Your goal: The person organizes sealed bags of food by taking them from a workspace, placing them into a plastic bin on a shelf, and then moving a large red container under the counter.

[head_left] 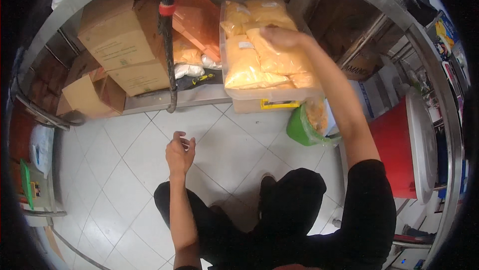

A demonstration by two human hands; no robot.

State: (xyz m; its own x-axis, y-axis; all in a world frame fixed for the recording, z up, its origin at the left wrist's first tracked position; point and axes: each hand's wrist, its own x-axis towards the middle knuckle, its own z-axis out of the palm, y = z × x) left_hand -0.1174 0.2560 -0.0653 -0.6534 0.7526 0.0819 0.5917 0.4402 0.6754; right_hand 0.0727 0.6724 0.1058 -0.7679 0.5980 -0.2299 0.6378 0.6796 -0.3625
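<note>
Bags of orange-yellow powder [243, 65] are heaped in a clear plastic bin [274, 93] in front of me. My right hand [282, 36] reaches over them and touches the upper part of one bag [280, 59]. That hand is blurred, and I cannot make out whether its fingers grip the plastic. Over the floor, left of the bin and apart from it, my left hand [180, 154] hangs with loosely bent fingers. Nothing is in it, and its fingers are apart.
Cardboard boxes [119, 38] stand on the low shelf at the left, beside a dark upright pole [166, 45] and an orange tray [195, 18]. Right of the bin are a green bucket [301, 128] and a large red tub [394, 145]. White tiles [119, 170] cover the floor.
</note>
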